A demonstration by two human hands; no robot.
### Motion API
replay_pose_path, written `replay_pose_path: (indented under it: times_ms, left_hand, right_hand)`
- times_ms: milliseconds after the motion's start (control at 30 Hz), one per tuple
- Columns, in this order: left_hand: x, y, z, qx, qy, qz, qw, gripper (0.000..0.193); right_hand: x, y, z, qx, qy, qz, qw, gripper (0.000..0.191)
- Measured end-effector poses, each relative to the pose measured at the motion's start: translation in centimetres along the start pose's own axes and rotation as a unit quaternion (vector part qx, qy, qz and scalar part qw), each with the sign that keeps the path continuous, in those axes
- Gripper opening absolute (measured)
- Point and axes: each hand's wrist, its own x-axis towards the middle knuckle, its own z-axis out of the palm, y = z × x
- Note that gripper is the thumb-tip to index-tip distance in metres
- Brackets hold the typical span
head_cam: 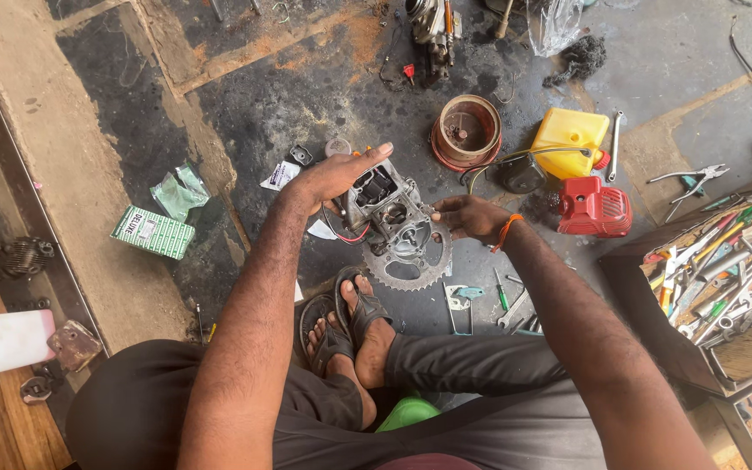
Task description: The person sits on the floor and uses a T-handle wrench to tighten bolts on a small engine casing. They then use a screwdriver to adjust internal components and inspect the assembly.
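Green-and-white cardboard box [153, 232] lies far left on the oil-stained concrete floor [245, 113]. Next, the left hand [334, 174] rests flat, fingers stretched together, on top of a small grey engine block [385, 213] held upright just above the person's sandalled feet [345, 326]. A toothed sprocket [411, 257] hangs at the block's lower front. The right hand [467, 216] cups the block's right side, fingers curled against it. Steadying it well likely means keeping both palms firm and clear of the teeth. Further right: a rusty round drum [467, 130], yellow fuel can [569, 139], red plastic cover [594, 207], and an open toolbox [724, 278].
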Motion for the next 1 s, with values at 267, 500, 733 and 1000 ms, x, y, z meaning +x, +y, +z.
replay_pose_path:
  times_ms: [267,500,733,1000]
  left_hand:
    - [-0.6,-1.1,1.3,0.039,0.025,0.104,0.993,0.104]
    - [-2.3,-0.5,3.1,0.054,0.053,0.11,0.991,0.095]
    - [-1.9,-0.8,3.1,0.031,0.033,0.083,0.996,0.09]
    - [-1.6,1.0,0.5,-0.073,-0.137,0.033,0.987,0.079]
  right_hand:
    - [-0.4,-2.3,0.1,-0.07,-0.037,0.005,0.997,0.045]
    - [-2.7,-5.3,1.0,-0.244,0.003,0.106,0.964,0.051]
    - [-0.1,-3.2,0.1,-0.18,-0.044,0.039,0.982,0.055]
    - [0.4,-3.0,0.0,-0.213,-0.02,0.062,0.975,0.054]
